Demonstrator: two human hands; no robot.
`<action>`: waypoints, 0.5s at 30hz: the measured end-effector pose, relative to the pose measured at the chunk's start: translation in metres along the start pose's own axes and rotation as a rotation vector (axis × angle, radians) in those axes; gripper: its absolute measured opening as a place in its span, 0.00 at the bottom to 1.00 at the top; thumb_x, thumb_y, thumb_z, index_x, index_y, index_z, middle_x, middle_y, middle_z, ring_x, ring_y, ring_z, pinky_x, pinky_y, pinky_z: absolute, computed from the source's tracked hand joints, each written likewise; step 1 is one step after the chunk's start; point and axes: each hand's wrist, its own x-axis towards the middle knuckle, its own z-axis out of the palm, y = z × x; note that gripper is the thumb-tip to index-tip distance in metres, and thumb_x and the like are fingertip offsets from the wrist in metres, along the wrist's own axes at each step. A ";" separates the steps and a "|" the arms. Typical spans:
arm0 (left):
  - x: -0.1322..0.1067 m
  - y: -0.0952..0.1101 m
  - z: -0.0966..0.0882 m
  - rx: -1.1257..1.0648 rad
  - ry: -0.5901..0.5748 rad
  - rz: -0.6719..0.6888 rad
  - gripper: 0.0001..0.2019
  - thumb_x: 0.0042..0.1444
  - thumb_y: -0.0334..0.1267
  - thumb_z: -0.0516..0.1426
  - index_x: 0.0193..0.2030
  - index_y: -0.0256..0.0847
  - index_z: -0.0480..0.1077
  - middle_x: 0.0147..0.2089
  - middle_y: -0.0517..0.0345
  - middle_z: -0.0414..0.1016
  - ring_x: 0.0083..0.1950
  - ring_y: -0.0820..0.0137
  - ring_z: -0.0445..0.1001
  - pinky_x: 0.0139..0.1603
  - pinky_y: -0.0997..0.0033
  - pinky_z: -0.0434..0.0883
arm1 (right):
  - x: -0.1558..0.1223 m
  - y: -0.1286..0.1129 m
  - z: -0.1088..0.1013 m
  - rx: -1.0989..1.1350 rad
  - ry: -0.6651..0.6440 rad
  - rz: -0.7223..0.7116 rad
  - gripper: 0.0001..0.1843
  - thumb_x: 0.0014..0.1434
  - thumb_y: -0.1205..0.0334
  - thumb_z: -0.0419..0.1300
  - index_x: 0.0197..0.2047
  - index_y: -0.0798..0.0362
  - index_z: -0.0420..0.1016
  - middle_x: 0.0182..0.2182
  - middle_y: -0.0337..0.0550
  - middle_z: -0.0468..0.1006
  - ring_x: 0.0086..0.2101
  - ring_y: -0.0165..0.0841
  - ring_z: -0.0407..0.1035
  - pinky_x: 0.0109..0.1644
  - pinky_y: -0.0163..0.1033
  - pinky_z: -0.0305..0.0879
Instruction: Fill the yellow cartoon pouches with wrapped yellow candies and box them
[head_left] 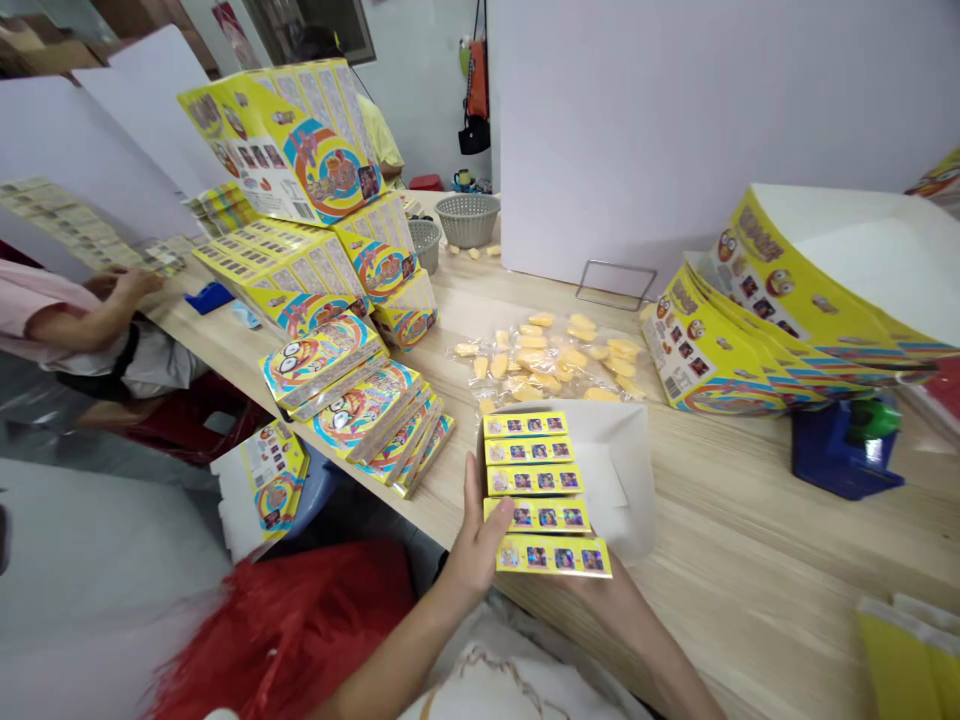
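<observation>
Yellow boxes (534,481) — five, in a row running near to far by the table's (720,500) front edge, narrow printed faces up. Each one's long axis lies approx. left–right; far ones sit in the left part of an open white-lined carton (628,460). Left hand (474,540) grips the row's left side, thumb on the 2nd-nearest box. Right hand (596,588) mostly hidden behind the nearest box — can't tell its grip. Bagged yellow pieces (544,360) just beyond carton.
</observation>
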 end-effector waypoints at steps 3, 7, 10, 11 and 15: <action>0.006 -0.009 -0.002 -0.033 0.033 -0.014 0.56 0.47 0.54 0.60 0.66 0.46 0.19 0.68 0.47 0.47 0.65 0.60 0.56 0.61 0.60 0.60 | 0.005 -0.009 -0.014 -0.031 -0.195 0.049 0.33 0.51 0.53 0.63 0.59 0.48 0.61 0.57 0.47 0.67 0.53 0.42 0.64 0.58 0.51 0.61; 0.009 -0.008 -0.010 0.007 -0.067 -0.081 0.57 0.48 0.54 0.59 0.63 0.46 0.12 0.67 0.46 0.49 0.63 0.59 0.60 0.60 0.56 0.61 | 0.005 -0.011 -0.019 -0.115 -0.282 0.041 0.32 0.54 0.55 0.60 0.61 0.45 0.58 0.58 0.44 0.66 0.56 0.41 0.61 0.60 0.52 0.57; 0.006 0.007 -0.026 0.132 -0.293 0.020 0.50 0.49 0.57 0.57 0.67 0.47 0.27 0.69 0.48 0.45 0.64 0.59 0.57 0.61 0.56 0.60 | 0.003 -0.005 -0.011 -0.123 -0.223 0.038 0.35 0.52 0.55 0.61 0.62 0.41 0.55 0.58 0.41 0.66 0.55 0.43 0.62 0.58 0.52 0.60; 0.004 0.017 -0.034 0.195 -0.301 0.102 0.46 0.49 0.59 0.56 0.68 0.45 0.37 0.68 0.48 0.47 0.64 0.58 0.56 0.62 0.56 0.59 | 0.001 -0.003 -0.010 -0.117 -0.206 0.051 0.38 0.51 0.55 0.62 0.63 0.41 0.53 0.58 0.41 0.65 0.54 0.44 0.63 0.57 0.52 0.61; 0.000 0.077 -0.081 0.471 0.413 0.591 0.28 0.53 0.57 0.52 0.55 0.41 0.65 0.61 0.49 0.63 0.62 0.59 0.60 0.64 0.60 0.55 | -0.012 0.005 -0.027 -0.225 -0.123 0.011 0.46 0.47 0.56 0.65 0.65 0.44 0.47 0.60 0.42 0.62 0.55 0.43 0.61 0.58 0.49 0.61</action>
